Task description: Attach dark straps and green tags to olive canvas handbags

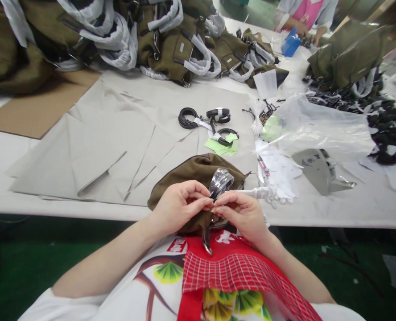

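Observation:
An olive-brown bag (181, 175) lies at the table's front edge, against my apron. Over it, both hands meet fingertip to fingertip. My left hand (184, 203) is closed in a pinch, and so is my right hand (240, 211); whatever small piece sits between the fingertips is too hidden to name. Just above the fingers rises a dark loop in clear plastic wrap (222, 179). Below them a dark strap end with a metal clasp (206, 240) hangs over the apron. A white-wrapped handle (260, 192) sticks out to the right of my right hand.
Coiled black straps (187, 118) and green paper pieces (221, 146) lie beyond the bag. To the right are white tags (280, 171), a grey metal holder (315, 169) and plastic film (325, 125). Olive bags (171, 55) line the back; another person (305, 20) works behind.

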